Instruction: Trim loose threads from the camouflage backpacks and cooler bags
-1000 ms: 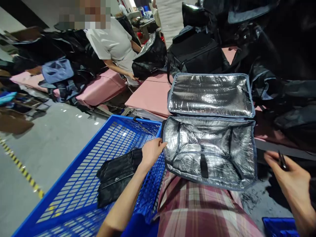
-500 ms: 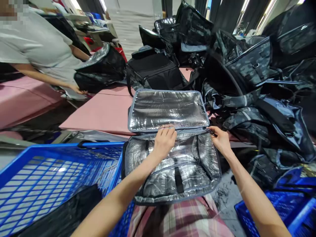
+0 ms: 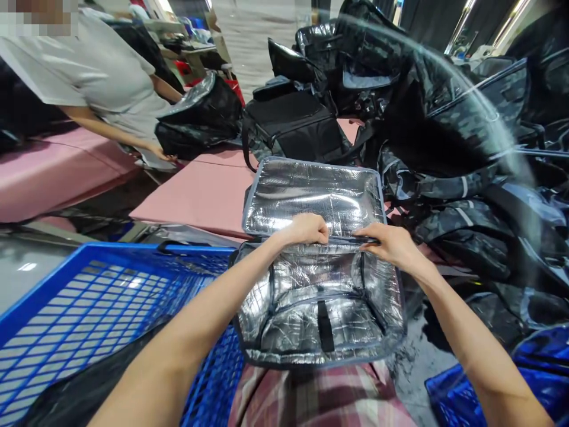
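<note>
pink table (image 3: 195, 193): far left | blue crate (image 3: 133, 252): near left, beside the bag | silver-lined bag (image 3: 293, 338): near centre, lid (image 3: 306, 193) folded to far side | left hand (image 3: 309, 229): fingers curled at hinge seam (image 3: 342, 241), cannot tell if pinching it | right hand (image 3: 391, 244): same seam, fingers narrowed on small dark item (image 3: 371, 241), kind unclear

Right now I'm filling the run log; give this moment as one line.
left hand grips hinge seam; right hand holds slim dark item at seam; insulated bag open; blue basket alongside
</note>
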Demonstrator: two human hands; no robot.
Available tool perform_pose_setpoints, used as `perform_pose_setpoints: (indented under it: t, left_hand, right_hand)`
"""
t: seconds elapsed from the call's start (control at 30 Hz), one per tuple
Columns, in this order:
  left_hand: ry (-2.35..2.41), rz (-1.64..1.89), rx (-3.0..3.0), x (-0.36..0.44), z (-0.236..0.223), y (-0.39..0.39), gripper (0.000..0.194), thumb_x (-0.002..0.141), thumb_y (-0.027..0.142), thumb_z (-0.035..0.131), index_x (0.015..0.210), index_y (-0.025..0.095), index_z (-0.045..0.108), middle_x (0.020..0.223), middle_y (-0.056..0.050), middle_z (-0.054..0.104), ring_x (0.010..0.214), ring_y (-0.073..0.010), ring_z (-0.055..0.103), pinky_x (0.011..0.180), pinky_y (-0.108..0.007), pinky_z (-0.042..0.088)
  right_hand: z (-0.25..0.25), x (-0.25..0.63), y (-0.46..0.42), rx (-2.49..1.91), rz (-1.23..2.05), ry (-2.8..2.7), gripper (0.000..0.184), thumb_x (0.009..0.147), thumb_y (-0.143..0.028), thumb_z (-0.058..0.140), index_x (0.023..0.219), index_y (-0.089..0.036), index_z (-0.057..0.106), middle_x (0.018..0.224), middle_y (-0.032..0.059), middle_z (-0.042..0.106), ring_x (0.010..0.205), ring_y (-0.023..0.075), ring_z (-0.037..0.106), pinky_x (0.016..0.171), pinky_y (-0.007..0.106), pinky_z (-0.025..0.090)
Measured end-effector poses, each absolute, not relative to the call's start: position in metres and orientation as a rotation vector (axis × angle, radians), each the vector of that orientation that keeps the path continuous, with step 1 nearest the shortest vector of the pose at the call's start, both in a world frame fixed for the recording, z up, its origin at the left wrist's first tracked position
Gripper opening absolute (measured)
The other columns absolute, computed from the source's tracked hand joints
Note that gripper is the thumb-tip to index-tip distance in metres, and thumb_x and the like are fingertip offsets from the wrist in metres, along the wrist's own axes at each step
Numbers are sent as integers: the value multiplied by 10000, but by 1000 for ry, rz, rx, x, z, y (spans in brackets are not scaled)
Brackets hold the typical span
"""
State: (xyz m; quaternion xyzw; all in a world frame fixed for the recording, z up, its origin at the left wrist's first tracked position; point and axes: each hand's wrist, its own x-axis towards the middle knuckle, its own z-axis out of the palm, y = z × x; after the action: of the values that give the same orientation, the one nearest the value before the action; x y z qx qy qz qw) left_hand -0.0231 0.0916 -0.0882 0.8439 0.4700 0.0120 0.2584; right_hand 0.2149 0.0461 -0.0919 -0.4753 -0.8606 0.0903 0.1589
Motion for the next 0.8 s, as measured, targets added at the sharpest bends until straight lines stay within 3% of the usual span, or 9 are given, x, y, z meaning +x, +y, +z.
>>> perform_pose_setpoints:
  t: [0.17, 0.37, 0.43, 0.53, 0.67, 0.8]
  left_hand:
    - [1175, 37, 2365, -30, -90, 88, 168, 701, 198, 550, 700, 209, 717, 722, -3, 686, 686, -155, 566, 606, -238, 324]
    - [1417, 212, 2488, -52, -93, 64, 224, 774, 223, 504, 805, 260, 724, 813, -16, 689, 792, -184, 558, 652, -259, 344]
    - [1460, 221, 2436, -54, -95, 65, 242, 765, 198, 488, 755, 245, 725, 779, -15, 683, 750, -174, 555, 642, -257, 347]
    - [1508, 174, 2375, -50, -96, 71, 232, 720, 172, 491, 676, 212, 715, 727, -23, 665, 683, -161, 538, 589, -247, 331]
    - [1557, 89, 2348, -46, -94, 77, 221, 712, 189, 494, 679, 195, 712, 714, -36, 655, 652, -161, 527, 554, -249, 306]
    - [1542, 101, 2383, -49, -97, 76, 219, 722, 204, 489, 675, 198, 703, 734, -32, 658, 655, -161, 535, 543, -247, 292]
  right_hand:
    - [-104, 186, 65, -1297, 258, -2645, 167, 788, -208, 521, 870, -234, 664, 818, 16, 675, 737, 169, 597, 615, 240, 362]
    - [-111, 196, 67, -1223, 304, -2600, 182, 821, -242, 511, 957, -243, 633, 930, 1, 670, 802, 166, 599, 649, 245, 368]
    - [-108, 193, 62, -1188, 192, -2572, 245, 836, -296, 517, 1063, -230, 581, 998, 18, 657, 846, 171, 590, 665, 254, 365]
    - [-102, 182, 56, -1107, -160, -2612, 280, 859, -340, 496, 1085, -184, 550, 927, 53, 655, 812, 189, 555, 677, 297, 321]
    - [-95, 164, 56, -943, -539, -2661, 176, 895, -234, 431, 973, -196, 584, 816, 37, 639, 732, 170, 474, 696, 340, 243]
    - [-96, 151, 60, -826, -665, -2682, 247, 902, -114, 369, 968, -216, 584, 749, 11, 607, 710, 157, 419, 696, 345, 211]
